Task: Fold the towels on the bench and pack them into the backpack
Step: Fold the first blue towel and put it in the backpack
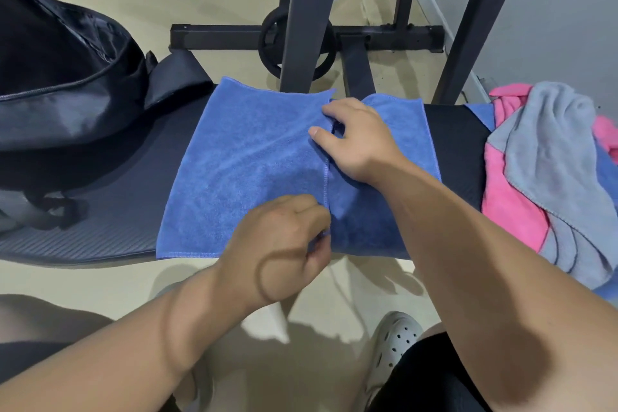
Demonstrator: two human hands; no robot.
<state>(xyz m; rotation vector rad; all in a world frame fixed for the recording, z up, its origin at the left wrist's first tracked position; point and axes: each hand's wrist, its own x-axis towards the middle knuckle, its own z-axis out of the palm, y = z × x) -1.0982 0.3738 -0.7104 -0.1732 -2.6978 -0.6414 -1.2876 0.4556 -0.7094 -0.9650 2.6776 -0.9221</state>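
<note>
- Left hand (287, 244) sits at the near side of the bench (110, 211), fingers curled, pinching the near end of a folded-over hem on the blue towel (240, 160).
- Right hand (354, 140) is farther along the same hem, its fingers curled over the edge and gripping it, with the thumb lying out flat on the cloth.
- Blue towel lies spread across the middle of the black padded bench. Its left portion is folded over towards the right, and the stitched hem runs from near to far between the two hands. A strip of the lower layer shows on the right.
- Backpack (60, 77), black, rests on the left end of the bench, well apart from the towel. Its top opening is unzipped and dark lining shows.
- Grey towel (551, 150) lies crumpled on top of a pink towel (505, 197) at the right end of the bench, with more blue cloth beneath them.
- Dark metal frame (301, 10) stands on the floor (217, 3) behind the bench, with a weight plate (294, 43) at its base.
- Pale perforated clog (394, 348) shows on the floor below the right forearm.
</note>
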